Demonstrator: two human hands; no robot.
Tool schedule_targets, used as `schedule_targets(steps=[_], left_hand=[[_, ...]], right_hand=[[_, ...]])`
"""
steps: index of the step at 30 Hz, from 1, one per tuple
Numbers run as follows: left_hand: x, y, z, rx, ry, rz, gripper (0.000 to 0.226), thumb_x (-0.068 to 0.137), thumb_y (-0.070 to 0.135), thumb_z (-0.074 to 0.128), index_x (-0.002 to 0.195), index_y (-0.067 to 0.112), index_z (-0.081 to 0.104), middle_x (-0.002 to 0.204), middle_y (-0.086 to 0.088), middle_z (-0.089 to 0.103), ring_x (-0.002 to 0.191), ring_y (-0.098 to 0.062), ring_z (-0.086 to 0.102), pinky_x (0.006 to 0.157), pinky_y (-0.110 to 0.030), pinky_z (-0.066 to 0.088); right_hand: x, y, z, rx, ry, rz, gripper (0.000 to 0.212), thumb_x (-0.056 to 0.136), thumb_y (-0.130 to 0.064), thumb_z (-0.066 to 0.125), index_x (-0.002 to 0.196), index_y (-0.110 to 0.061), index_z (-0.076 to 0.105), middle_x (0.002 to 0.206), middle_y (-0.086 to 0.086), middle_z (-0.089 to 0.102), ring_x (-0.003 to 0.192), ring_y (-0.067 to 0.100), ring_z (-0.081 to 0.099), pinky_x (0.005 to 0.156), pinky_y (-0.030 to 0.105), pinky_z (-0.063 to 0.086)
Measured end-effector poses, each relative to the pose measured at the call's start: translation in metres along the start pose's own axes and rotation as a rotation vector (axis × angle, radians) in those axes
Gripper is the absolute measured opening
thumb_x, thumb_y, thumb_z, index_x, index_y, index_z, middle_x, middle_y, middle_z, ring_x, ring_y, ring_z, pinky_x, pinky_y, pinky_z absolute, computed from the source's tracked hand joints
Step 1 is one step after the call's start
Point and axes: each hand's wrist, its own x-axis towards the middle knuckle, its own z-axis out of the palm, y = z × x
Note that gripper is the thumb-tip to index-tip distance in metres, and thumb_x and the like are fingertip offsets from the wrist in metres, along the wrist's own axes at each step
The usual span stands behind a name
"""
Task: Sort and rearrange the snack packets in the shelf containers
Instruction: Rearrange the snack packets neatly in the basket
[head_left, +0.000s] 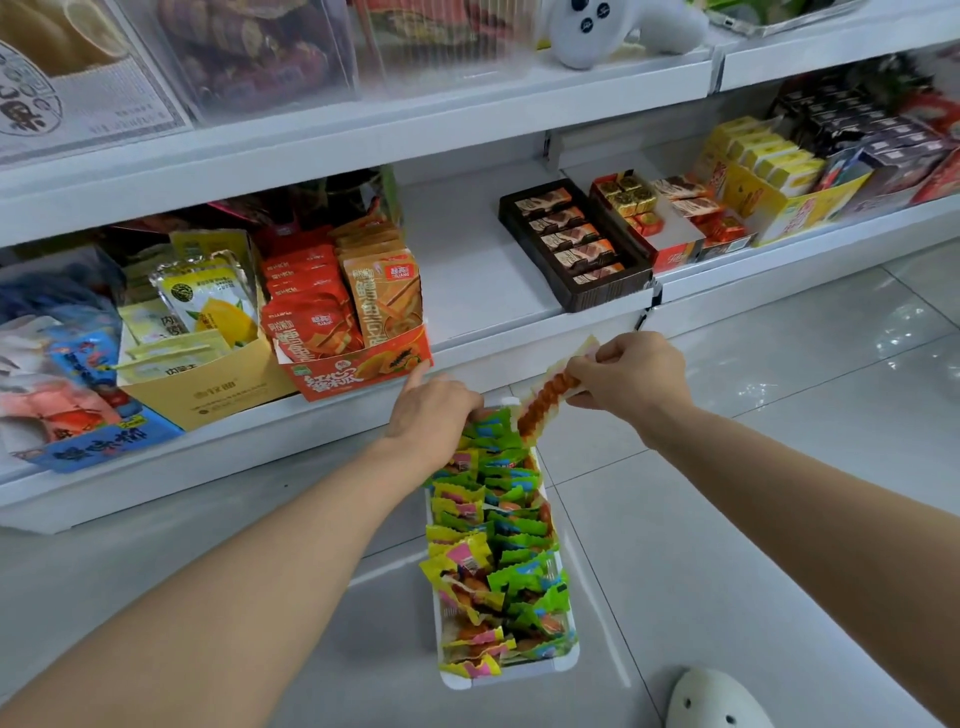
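Right hand: my right hand (631, 376), right of centre, pinches a long clear packet (550, 392) holding an orange-red snack; fingers curled on its upper end.
Left hand: my left hand (434, 415), at centre, rests over the far end of the white tray (511, 670); index finger extended toward the red carton (358, 374). I cannot tell whether the other fingers grip anything.
Task packets: green, yellow and pink packets (498, 545) fill the tray, which lies on the tiled floor (727, 519) at lower centre.
Held packet: its lower end hangs just above the tray's far end.
Surroundings: the lower shelf (483, 291) carries, at left, a tan carton (213, 389) of yellow pouches and the red carton of orange pouches; at right, a dark chocolate box (576, 244) and yellow boxes (769, 166).
Obstructions: my left hand covers the tray's far rim.
Cut off or unclear: a white shoe (717, 701) is clipped at the bottom edge; upper-shelf containers (249, 52) are blurred; packet print is illegible.
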Motion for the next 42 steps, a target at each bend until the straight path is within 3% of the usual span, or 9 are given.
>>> schedule_targets(steps=[5, 9, 12, 18, 22, 27, 30, 36, 42], left_hand=[[-0.002, -0.004, 0.002, -0.044, -0.021, -0.006, 0.018, 0.093, 0.013, 0.057, 0.097, 0.025, 0.070, 0.099, 0.005, 0.067, 0.108, -0.018, 0.052, 0.113, -0.028, 0.015], [-0.003, -0.003, 0.004, -0.066, 0.014, -0.016, 0.018, 0.093, 0.013, 0.059, 0.101, 0.024, 0.070, 0.103, 0.004, 0.068, 0.108, -0.019, 0.050, 0.104, -0.027, 0.025], [-0.004, -0.001, 0.004, -0.105, 0.031, -0.046, 0.014, 0.092, 0.015, 0.061, 0.100, 0.021, 0.071, 0.104, 0.003, 0.067, 0.108, -0.021, 0.051, 0.094, -0.026, 0.030], [-0.005, 0.006, 0.002, -0.165, 0.035, -0.084, 0.015, 0.093, 0.026, 0.062, 0.102, 0.018, 0.072, 0.102, 0.000, 0.065, 0.106, -0.020, 0.051, 0.090, -0.032, 0.037], [-0.011, 0.013, 0.004, -0.166, 0.019, -0.098, 0.023, 0.096, 0.034, 0.057, 0.109, 0.022, 0.070, 0.107, 0.002, 0.063, 0.107, -0.019, 0.050, 0.092, -0.033, 0.041], [-0.016, 0.014, -0.001, -0.128, -0.031, -0.081, 0.030, 0.098, 0.037, 0.053, 0.121, 0.023, 0.067, 0.117, 0.002, 0.063, 0.110, -0.020, 0.049, 0.095, -0.033, 0.040], [-0.019, 0.020, -0.003, -0.067, -0.114, -0.076, 0.041, 0.100, 0.041, 0.047, 0.134, 0.021, 0.056, 0.130, 0.000, 0.056, 0.121, -0.022, 0.044, 0.104, -0.035, 0.036], [-0.046, 0.040, -0.005, -0.066, -0.151, 0.079, 0.056, 0.101, 0.038, 0.042, 0.152, 0.022, 0.026, 0.158, 0.001, 0.023, 0.146, -0.020, 0.015, 0.120, -0.033, 0.011], [-0.081, 0.049, 0.006, 0.035, -0.298, 0.159, 0.059, 0.102, 0.043, 0.037, 0.155, 0.028, 0.014, 0.164, 0.007, -0.006, 0.150, -0.016, 0.000, 0.121, -0.037, -0.001]], right_hand=[[0.001, 0.009, 0.013, -0.108, -0.046, -0.069, 0.014, 0.083, -0.010, 0.070, 0.076, 0.000, 0.062, 0.074, 0.011, 0.070, 0.054, 0.015, 0.070, 0.048, 0.025, 0.057], [0.010, 0.021, 0.037, -0.337, -0.038, -0.209, 0.015, 0.083, -0.013, 0.066, 0.078, -0.001, 0.059, 0.078, 0.017, 0.067, 0.068, 0.031, 0.070, 0.060, 0.045, 0.059], [0.015, 0.025, 0.052, -0.426, -0.092, -0.234, 0.015, 0.086, -0.018, 0.066, 0.083, -0.006, 0.058, 0.087, 0.015, 0.066, 0.075, 0.031, 0.069, 0.066, 0.043, 0.059], [0.027, 0.029, 0.065, -0.603, -0.095, -0.104, 0.029, 0.082, -0.033, 0.075, 0.099, -0.012, 0.066, 0.096, 0.007, 0.066, 0.087, 0.026, 0.066, 0.065, 0.031, 0.054], [0.035, 0.053, 0.080, -0.457, -0.183, 0.109, 0.033, 0.082, -0.033, 0.074, 0.102, -0.008, 0.067, 0.089, 0.008, 0.072, 0.081, 0.021, 0.072, 0.073, 0.031, 0.060], [0.033, 0.060, 0.081, -0.377, -0.189, 0.182, 0.034, 0.088, -0.041, 0.066, 0.095, -0.008, 0.069, 0.077, 0.003, 0.066, 0.067, 0.017, 0.064, 0.054, 0.025, 0.052], [0.023, 0.059, 0.083, -0.382, -0.148, 0.217, 0.040, 0.087, -0.051, 0.064, 0.105, -0.015, 0.070, 0.092, 0.003, 0.068, 0.077, 0.020, 0.063, 0.061, 0.028, 0.051], [-0.002, 0.077, 0.050, -0.020, -0.302, 0.168, 0.033, 0.088, -0.045, 0.067, 0.095, -0.014, 0.075, 0.079, 0.000, 0.072, 0.087, 0.021, 0.072, 0.085, 0.036, 0.058], [-0.021, 0.077, 0.042, -0.197, -0.358, 0.207, 0.025, 0.081, -0.035, 0.077, 0.079, -0.010, 0.076, 0.076, 0.007, 0.075, 0.070, 0.019, 0.074, 0.074, 0.032, 0.061]])
